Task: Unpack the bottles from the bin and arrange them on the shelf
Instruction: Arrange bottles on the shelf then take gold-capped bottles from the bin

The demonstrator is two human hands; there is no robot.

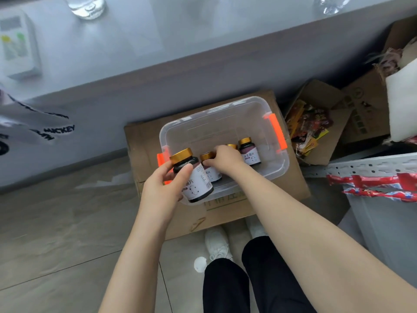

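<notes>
A clear plastic bin (225, 111) with orange latches sits on a flat cardboard box. My left hand (162, 186) grips a dark bottle with a gold cap and white label (196, 181), held at the bin's near-left rim. My right hand (225, 158) reaches into the bin, its fingers closing around the gold cap of a second bottle (212, 172). Behind that hand a third bottle's cap (232, 146) peeks out. Another bottle (249, 152) stands upright in the bin to the right.
The cardboard box (225, 213) lies on a tiled floor against a grey counter (135, 53). Open cartons of snack packets (309, 125) stand at the right. A white metal shelf frame (372, 166) with red packets is at the near right. My feet are below.
</notes>
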